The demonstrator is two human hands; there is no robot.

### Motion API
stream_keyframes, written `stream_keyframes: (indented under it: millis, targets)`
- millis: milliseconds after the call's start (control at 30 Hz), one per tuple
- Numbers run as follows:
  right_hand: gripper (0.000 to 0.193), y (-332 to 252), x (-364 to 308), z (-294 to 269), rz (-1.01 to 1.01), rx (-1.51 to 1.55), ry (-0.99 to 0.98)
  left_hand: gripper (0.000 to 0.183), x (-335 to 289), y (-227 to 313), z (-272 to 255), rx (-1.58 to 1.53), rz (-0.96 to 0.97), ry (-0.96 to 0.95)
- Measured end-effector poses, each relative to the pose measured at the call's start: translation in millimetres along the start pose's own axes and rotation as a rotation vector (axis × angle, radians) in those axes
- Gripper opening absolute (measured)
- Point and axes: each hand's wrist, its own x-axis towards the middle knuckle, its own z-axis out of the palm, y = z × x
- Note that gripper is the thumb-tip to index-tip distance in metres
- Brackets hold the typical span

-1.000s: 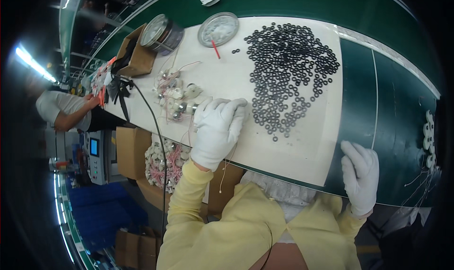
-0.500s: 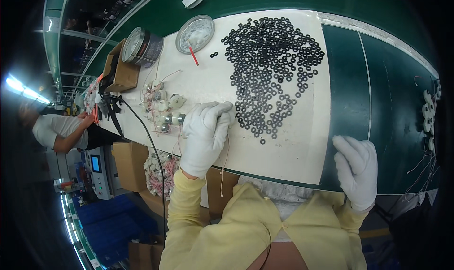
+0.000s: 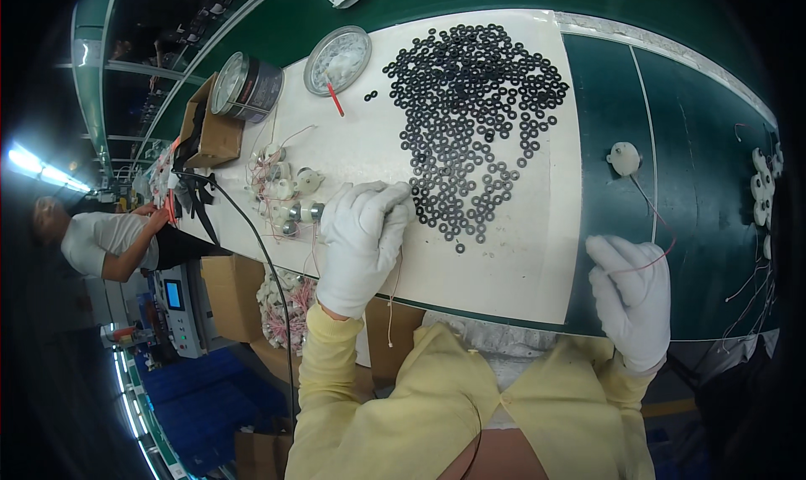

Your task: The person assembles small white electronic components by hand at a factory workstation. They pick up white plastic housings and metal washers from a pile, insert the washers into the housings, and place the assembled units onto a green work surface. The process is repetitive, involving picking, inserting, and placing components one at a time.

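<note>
My left hand [image 3: 363, 243], in a white glove, is closed with its fingertips pinched at the left edge of the black rings [image 3: 457, 136]. A thin wire [image 3: 393, 299] with a small connector hangs below it over the table's front edge; the part it belongs to is hidden in the glove. My right hand [image 3: 631, 299], gloved too, has curled fingers with the thumb apart, over the green surface. Beyond it is a small white motor [image 3: 624, 158], whose pink wire [image 3: 663, 224] runs back across the right glove. Whether those fingers touch the wire I cannot tell.
Several wired motors [image 3: 290, 190] lie left of my left hand. Behind them are a tin [image 3: 245, 87], a dish of white paste [image 3: 340, 60] with a red stick [image 3: 336, 100], and a cardboard box [image 3: 220, 131]. More white parts [image 3: 761, 190] sit far right. A person [image 3: 109, 241] stands at left.
The white motor and its pink wire have appeared on the green surface beyond my right hand, the wire lying across that glove. Both hands stay almost in place.
</note>
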Motion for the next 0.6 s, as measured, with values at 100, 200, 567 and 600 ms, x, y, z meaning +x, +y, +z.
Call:
stream_keyframes:
  millis: [100, 200, 567, 600]
  targets:
    - [0.043, 1.1, 0.9, 1.9, -0.032, 0.016, 0.051, 0.025, 3.8, 2.5, -0.5, 0.006, 0.033, -0.022]
    - [0.043, 0.8, 1.7, 1.1, -0.023, 0.027, 0.036, 0.026, 7.9, 5.6, -2.4, 0.044, 0.049, -0.051]
    - [0.038, -0.5, 5.8, -1.2, -0.010, 0.061, 0.023, 0.028, 17.8, 12.1, -22.0, 0.274, 0.149, -0.205]
    - [0.038, -0.5, 5.2, -3.0, -0.001, 0.059, 0.015, 0.027, 20.2, 14.4, -23.0, 0.281, 0.153, -0.239]
